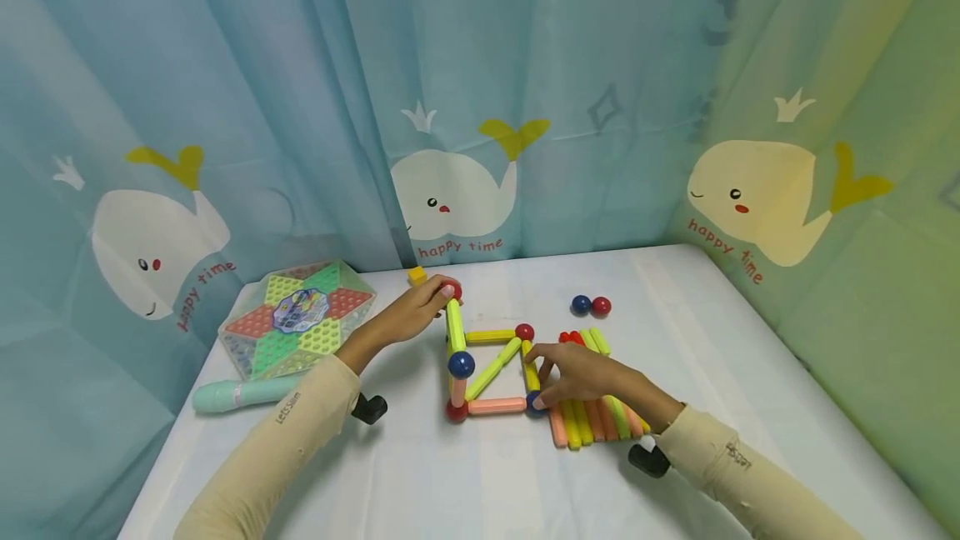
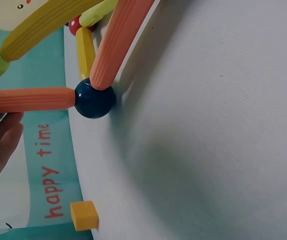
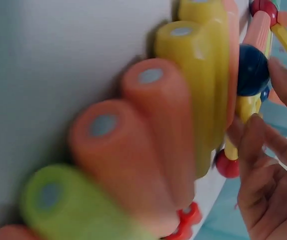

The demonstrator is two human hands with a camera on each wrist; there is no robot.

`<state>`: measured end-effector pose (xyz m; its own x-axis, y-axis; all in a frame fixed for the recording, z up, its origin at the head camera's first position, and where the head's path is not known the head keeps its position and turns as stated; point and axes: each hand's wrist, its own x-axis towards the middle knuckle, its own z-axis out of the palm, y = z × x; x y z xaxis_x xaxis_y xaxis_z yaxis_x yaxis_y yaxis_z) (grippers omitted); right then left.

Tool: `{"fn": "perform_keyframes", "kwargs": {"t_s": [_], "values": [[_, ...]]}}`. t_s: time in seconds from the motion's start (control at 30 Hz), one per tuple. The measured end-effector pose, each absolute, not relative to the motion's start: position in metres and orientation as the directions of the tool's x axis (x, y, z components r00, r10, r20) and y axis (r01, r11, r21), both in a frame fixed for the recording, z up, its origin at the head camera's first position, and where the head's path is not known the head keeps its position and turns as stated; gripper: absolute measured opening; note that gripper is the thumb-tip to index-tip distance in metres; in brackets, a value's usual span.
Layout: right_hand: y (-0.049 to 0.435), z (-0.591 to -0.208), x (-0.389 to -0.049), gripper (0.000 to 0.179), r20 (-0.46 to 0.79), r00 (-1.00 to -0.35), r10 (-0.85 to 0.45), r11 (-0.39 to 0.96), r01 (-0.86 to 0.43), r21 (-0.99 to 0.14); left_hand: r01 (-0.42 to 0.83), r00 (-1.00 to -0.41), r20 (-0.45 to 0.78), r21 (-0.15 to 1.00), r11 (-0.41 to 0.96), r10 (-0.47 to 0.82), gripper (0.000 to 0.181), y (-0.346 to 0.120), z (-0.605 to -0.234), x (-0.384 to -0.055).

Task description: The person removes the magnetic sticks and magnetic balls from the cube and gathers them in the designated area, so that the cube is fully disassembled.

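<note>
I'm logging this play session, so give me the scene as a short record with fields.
Left hand: grips stick frame at upper red ball
Right hand: touches the frame's near-right blue ball
Right of frame: loose sticks, side by side
Beyond the sticks: loose blue ball, loose red ball
Table left: hexagonal board, turquoise object
Far edge: yellow block

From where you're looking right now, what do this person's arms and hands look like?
The left sleeve and right sleeve are beige, each marked with small dark lettering. The left hand and right hand are bare, without gloves. A small black object shows near each wrist, perhaps the camera worn there.
</note>
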<state>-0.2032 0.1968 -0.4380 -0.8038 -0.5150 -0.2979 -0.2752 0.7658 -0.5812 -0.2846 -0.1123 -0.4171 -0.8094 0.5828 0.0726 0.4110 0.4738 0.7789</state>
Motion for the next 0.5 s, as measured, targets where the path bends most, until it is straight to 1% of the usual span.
{"fn": "perform_keyframes", "kwargs": {"t_s": [0.13,0.23,0.4,0.5], "values": [[0.183,-0.438,-0.205,0.078,-0.348,-0.802,-0.485,0.803,-0.251,-0.541,0.405,-0.822,0.067,0.767,0.498,0.566,0.036,-0.119,-0.418,-0.282],[0.177,-0.437,-0.208,0.085,-0.377,-0.797,-0.472,0.820,-0.240,-0.519,0.396,-0.834,0.067,0.764,0.509,0.548,0.038,-0.127,-0.419,-0.279],[0.173,-0.435,-0.219,0.086,-0.365,-0.803,-0.472,0.831,-0.265,-0.490,0.365,-0.857,0.055,0.767,0.527,0.513,0.043,-0.144,-0.420,-0.272],[0.173,-0.436,-0.229,0.080,-0.332,-0.814,-0.476,0.830,-0.291,-0.476,0.335,-0.871,0.034,0.771,0.542,0.491,0.047,-0.157,-0.420,-0.265]]}}
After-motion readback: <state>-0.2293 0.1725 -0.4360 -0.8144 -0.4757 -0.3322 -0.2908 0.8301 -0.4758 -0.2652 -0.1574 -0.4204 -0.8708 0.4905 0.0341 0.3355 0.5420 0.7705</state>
